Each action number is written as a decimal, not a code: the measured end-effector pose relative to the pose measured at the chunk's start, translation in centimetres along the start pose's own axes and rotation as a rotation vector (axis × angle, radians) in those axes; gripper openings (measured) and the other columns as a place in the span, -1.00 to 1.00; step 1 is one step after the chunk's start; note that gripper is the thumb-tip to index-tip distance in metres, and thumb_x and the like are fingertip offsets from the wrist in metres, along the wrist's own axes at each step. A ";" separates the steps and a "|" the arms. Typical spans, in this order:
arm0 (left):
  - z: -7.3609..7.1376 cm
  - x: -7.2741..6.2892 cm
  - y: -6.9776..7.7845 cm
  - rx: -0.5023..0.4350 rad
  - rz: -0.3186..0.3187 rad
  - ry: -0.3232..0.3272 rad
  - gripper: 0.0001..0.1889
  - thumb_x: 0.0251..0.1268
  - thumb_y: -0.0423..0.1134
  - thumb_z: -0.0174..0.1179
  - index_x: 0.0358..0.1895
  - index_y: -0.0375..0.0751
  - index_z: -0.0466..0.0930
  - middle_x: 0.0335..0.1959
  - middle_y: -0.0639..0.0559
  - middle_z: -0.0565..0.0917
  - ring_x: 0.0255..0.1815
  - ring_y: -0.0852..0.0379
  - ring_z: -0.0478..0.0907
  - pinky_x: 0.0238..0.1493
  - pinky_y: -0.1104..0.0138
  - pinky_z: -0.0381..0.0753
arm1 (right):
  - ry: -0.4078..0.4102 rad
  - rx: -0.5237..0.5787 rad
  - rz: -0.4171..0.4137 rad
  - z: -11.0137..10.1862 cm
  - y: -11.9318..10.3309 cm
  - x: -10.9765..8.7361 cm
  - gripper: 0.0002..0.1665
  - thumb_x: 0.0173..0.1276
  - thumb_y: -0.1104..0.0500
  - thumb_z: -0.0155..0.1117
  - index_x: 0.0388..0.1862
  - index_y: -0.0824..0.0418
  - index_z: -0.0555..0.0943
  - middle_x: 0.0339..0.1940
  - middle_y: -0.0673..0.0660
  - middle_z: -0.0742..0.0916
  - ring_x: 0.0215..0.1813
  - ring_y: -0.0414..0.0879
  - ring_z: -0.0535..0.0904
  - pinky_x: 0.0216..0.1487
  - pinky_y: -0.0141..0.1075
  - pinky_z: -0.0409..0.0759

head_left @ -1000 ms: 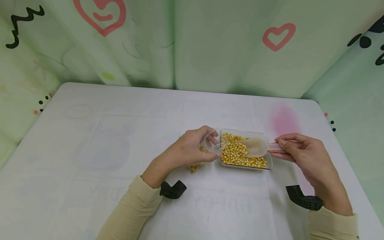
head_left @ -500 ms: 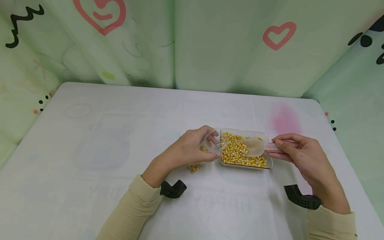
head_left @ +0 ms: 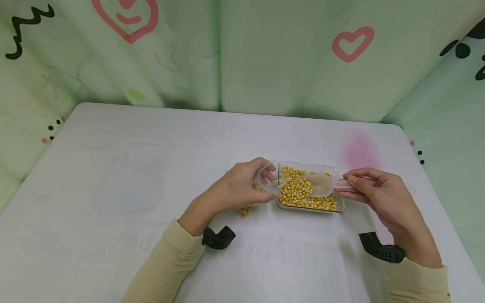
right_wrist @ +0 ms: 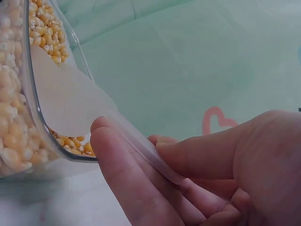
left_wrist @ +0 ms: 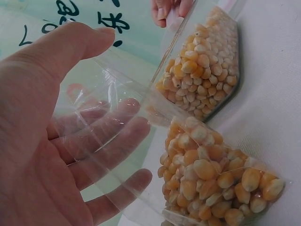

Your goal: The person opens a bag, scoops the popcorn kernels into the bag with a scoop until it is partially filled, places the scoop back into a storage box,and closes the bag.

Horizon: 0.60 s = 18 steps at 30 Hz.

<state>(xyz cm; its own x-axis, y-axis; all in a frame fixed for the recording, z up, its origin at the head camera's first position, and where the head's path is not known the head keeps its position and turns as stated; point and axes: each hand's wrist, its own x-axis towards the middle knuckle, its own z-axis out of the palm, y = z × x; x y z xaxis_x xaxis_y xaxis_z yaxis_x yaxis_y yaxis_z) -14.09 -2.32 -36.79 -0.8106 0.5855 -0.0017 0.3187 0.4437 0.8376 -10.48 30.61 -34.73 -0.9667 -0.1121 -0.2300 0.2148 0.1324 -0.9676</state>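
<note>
A rectangular clear container [head_left: 339, 206] holds many yellow corn kernels [head_left: 297, 191]. My right hand [head_left: 382, 193] pinches the pale handle of a translucent scoop [head_left: 322, 185] between thumb and fingers. The scoop's blade slopes down into the kernels, its front edge among them, as the right wrist view also shows [right_wrist: 70, 99]. Left of the container, my left hand [head_left: 242, 185] curls around the mouth of a clear plastic bag [left_wrist: 211, 174], thumb and fingers spread apart. Corn kernels fill the bag's lower part, which rests on the table beside the container. The bag's mouth faces the container.
A white cloth with faint printing covers the table [head_left: 151, 176]; a pink patch [head_left: 360, 151] shows behind the container. Green curtains [head_left: 273, 59] with painted hearts stand along the back and sides. Black wrist mounts [head_left: 219, 237] sit on both wrists.
My right hand has shifted slightly left, pushing the scoop a little farther into the container, then has held nearly still. The left hand and the bag have stayed in place.
</note>
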 end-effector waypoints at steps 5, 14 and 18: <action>0.0 0.0 0.1 -0.005 -0.002 -0.001 -0.46 0.09 -0.11 0.42 0.15 -0.12 0.48 -0.05 0.13 0.70 0.03 0.21 0.59 0.12 0.31 0.52 | 0.030 -0.092 0.039 0.2 -0.3 -0.1 -0.44 0.41 0.10 0.27 0.17 0.51 0.41 -0.16 -0.01 0.80 -0.12 -0.08 0.79 -0.05 -0.47 0.64; 0.0 0.1 0.1 -0.010 -0.005 -0.002 -0.47 0.10 -0.11 0.41 0.15 -0.13 0.48 -0.04 0.12 0.70 0.03 0.22 0.58 0.12 0.31 0.52 | 0.040 -0.177 0.022 0.5 -0.5 0.0 -0.44 0.43 0.10 0.26 0.14 0.55 0.43 -0.17 -0.05 0.78 -0.14 -0.11 0.79 -0.07 -0.49 0.64; 0.1 0.0 0.1 -0.012 -0.003 0.000 -0.47 0.10 -0.11 0.42 0.14 -0.12 0.48 -0.04 0.11 0.71 0.03 0.22 0.59 0.11 0.31 0.52 | 0.042 -0.179 0.034 0.3 -0.4 -0.1 -0.42 0.43 0.07 0.26 0.16 0.52 0.42 -0.16 -0.04 0.77 -0.12 -0.10 0.79 -0.05 -0.52 0.62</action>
<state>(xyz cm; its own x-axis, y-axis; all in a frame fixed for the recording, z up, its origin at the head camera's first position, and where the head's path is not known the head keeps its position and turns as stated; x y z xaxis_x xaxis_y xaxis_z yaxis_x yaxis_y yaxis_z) -14.05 -2.20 -36.70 -0.8115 0.5844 -0.0043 0.3102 0.4369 0.8443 -10.45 30.23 -34.38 -0.9651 -0.0643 -0.2539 0.2227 0.3092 -0.9246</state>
